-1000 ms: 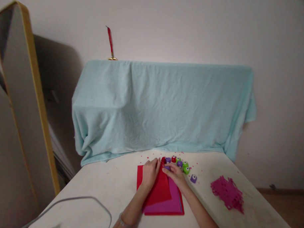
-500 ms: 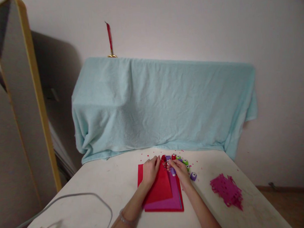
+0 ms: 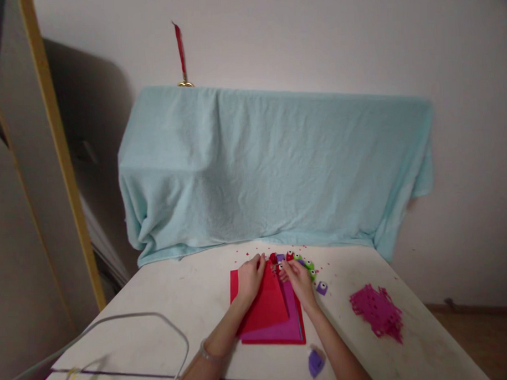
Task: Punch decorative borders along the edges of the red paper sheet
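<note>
My left hand [image 3: 250, 279] lies over the red paper sheet [image 3: 266, 306], its fingers closed at the sheet's top edge. My right hand [image 3: 297, 278] is just right of that edge, with thumb and fingers pinched together; what they hold, if anything, is too small to tell. Close by its fingertips is a small red paper punch [image 3: 280, 268] with a white eye-like top. Beneath the sheet lie magenta paper [image 3: 275, 331] and a larger red layer [image 3: 279, 341]. A blurred purple paper punch [image 3: 315, 363] shows near the table's front edge, left of my right forearm.
Behind my hands cluster red, purple and green punches [image 3: 309, 264], with a purple one [image 3: 322, 288] at the right. Pink paper full of cut-outs [image 3: 377, 312] lies farther right. A grey cable [image 3: 149, 314] loops at left; a blue towel [image 3: 269, 167] hangs behind the table.
The purple punch that was at my right fingers is gone from there, and a blurred purple one now appears near the front edge. Both hands stay by the red sheet. The view has shifted slightly.
</note>
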`<action>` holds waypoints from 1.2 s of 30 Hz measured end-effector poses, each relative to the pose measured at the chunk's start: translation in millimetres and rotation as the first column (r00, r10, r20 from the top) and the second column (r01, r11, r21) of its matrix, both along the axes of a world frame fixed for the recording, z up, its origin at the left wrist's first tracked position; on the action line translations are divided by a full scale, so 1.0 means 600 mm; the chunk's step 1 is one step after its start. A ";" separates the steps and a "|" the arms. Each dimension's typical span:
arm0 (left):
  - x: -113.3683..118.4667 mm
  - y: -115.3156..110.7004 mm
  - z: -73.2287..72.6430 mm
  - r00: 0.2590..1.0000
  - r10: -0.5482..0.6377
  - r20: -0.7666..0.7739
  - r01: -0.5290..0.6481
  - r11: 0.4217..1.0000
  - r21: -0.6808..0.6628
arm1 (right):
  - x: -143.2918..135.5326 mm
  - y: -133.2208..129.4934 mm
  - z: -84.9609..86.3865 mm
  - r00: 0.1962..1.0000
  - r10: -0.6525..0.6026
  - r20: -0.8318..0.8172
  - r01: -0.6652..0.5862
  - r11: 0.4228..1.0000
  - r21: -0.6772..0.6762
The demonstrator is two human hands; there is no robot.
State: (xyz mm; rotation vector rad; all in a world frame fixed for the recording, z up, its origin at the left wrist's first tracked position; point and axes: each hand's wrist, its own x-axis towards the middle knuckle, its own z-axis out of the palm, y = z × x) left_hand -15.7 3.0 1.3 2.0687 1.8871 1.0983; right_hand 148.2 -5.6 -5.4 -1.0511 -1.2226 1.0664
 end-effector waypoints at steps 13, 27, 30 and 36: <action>-0.002 -0.001 -0.001 0.999 -0.003 -0.036 0.002 0.999 -0.032 | 0.037 -0.021 0.076 0.944 -0.159 0.290 0.112 0.979 0.173; -0.003 0.002 -0.004 0.994 -0.041 -0.097 0.035 0.997 -0.064 | 0.075 -0.287 -0.050 0.371 -0.483 0.793 0.173 0.875 0.452; -0.006 -0.001 -0.004 0.992 -0.039 -0.122 0.029 0.996 -0.085 | 0.071 -0.290 -0.078 0.405 -0.538 0.740 0.195 0.841 0.505; -0.006 -0.001 -0.006 0.988 -0.021 -0.153 0.006 0.995 -0.097 | 0.079 -0.283 -0.060 0.514 -0.529 0.675 0.237 0.844 0.480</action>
